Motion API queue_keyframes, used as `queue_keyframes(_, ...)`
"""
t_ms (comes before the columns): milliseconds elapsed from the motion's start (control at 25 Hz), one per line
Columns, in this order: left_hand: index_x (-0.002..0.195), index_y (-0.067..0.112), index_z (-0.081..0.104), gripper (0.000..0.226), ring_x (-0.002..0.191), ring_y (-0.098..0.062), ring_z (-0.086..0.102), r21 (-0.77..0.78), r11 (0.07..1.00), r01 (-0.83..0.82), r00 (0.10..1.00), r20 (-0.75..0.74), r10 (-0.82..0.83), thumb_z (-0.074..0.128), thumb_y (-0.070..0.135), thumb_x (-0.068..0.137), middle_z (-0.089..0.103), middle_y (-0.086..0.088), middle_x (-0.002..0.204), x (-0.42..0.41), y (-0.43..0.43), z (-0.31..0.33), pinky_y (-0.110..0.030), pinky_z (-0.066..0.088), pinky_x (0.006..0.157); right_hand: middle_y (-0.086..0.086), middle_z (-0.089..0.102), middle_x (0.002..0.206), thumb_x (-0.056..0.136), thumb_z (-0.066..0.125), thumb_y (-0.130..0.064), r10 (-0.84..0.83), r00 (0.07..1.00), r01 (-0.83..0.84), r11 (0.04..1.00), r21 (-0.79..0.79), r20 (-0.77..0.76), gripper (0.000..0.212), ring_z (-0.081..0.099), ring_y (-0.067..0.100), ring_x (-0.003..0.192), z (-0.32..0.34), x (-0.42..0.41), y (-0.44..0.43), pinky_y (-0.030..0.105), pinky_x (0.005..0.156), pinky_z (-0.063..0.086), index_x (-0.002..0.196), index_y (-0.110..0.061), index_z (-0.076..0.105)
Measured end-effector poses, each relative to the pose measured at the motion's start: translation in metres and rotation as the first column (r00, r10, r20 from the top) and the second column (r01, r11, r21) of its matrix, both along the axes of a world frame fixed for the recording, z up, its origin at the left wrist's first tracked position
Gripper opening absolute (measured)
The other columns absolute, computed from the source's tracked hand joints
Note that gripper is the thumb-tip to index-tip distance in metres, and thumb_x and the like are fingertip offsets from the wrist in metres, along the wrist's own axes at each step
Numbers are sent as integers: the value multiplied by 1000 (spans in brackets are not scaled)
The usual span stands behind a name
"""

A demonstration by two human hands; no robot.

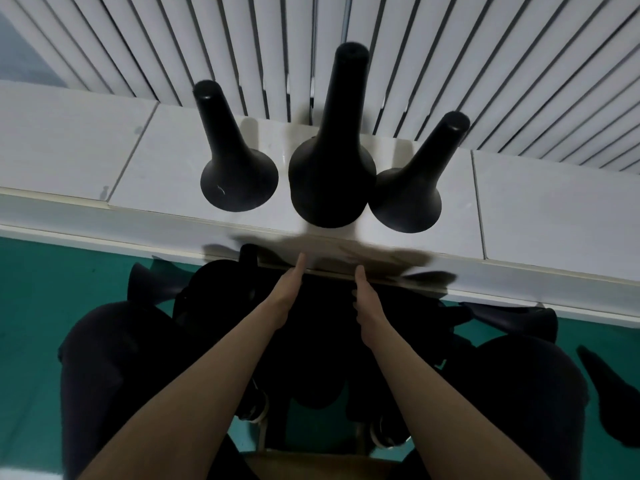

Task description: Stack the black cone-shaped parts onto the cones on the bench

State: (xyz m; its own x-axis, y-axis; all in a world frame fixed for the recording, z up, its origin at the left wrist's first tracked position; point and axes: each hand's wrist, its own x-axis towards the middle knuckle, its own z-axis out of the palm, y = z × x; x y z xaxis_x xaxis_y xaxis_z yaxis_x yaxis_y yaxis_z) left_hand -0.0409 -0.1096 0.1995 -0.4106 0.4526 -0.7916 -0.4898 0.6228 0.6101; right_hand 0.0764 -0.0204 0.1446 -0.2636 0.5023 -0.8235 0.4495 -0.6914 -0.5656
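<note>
Three black cones stand upright on the white bench (519, 209): a left cone (228, 161), a taller, wider middle cone (334, 157) and a right cone (412, 188) that leans right. Below the bench's front edge, my left hand (289, 292) and my right hand (367, 301) reach down side by side, thumbs pointing forward. Between and under them lies a dark heap of black cone-shaped parts (318, 358) on the floor. The fingers of both hands disappear against this black mass, so any grip on it is hidden.
More black cone parts lie on the green floor at the left (152, 282) and the right (512, 317), (609, 393). My dark-clothed knees frame the heap. White slatted blinds (485, 64) rise right behind the bench.
</note>
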Motion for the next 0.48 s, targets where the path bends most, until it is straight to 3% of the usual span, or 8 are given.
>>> queue_keyframes(200, 145, 6, 42, 59, 135, -31, 41, -60, 998, 34, 998, 60, -30, 26, 46, 105, 46, -16, 144, 8, -1, -37, -29, 28, 88, 6, 48, 155, 103, 38, -65, -21, 999, 23, 998, -52, 36, 72, 49, 29, 139, -43, 7, -11, 35, 103, 41, 156, -17, 41)
queue_keyframes(280, 144, 7, 43, 60, 134, -31, 42, -80, 996, 50, 996, 79, -43, 26, 48, 104, 46, -15, 145, 10, -3, -59, -29, 30, 88, 6, 53, 150, 101, 40, -67, -27, 1000, 27, 995, -93, 3, 72, 60, 25, 123, -60, 12, -18, 34, 103, 47, 153, -18, 47)
queue_keyframes(360, 146, 11, 42, 61, 128, -26, 46, -112, 993, 41, 993, 119, -28, 27, 51, 103, 45, -12, 147, 15, -10, -77, -29, 32, 90, 6, 58, 144, 102, 38, -66, -31, 1000, 31, 991, -129, 0, 68, 63, 14, 99, -72, 23, -27, 30, 87, 53, 150, -20, 50)
queue_keyframes(480, 149, 16, 37, 66, 121, -21, 47, -145, 988, 55, 977, 213, -23, 29, 59, 100, 45, -9, 148, 26, -22, -104, -30, 36, 93, 2, 62, 139, 102, 36, -66, -28, 999, 32, 986, -166, 28, 66, 62, 10, 97, -90, 34, -44, 24, 77, 51, 150, -23, 49)
